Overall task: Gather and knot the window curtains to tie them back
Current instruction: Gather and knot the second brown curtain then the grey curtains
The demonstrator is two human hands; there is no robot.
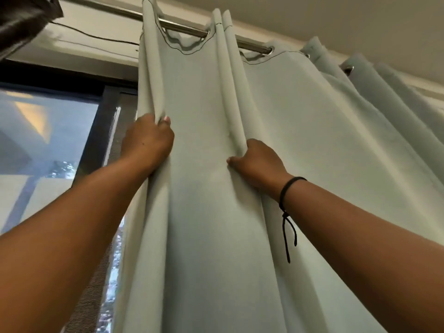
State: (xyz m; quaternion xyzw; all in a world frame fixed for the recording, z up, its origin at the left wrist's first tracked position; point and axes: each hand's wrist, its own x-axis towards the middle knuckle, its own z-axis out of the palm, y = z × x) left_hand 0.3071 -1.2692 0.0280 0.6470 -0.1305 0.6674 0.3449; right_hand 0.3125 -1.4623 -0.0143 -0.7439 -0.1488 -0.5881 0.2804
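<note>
no readable text, no labels, no numbers anywhere

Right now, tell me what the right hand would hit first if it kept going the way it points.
Probably the curtain fold it already grips; the right hand points up along it toward the rod.

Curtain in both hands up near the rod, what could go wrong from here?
1. The left hand and right hand grip separate folds of the curtain; the flat panel between could slip free while gathering.
2. A hard downward pull might strain the eyelets on the rod.
3. Folds farther right lie outside either grip and may get left out.
</note>
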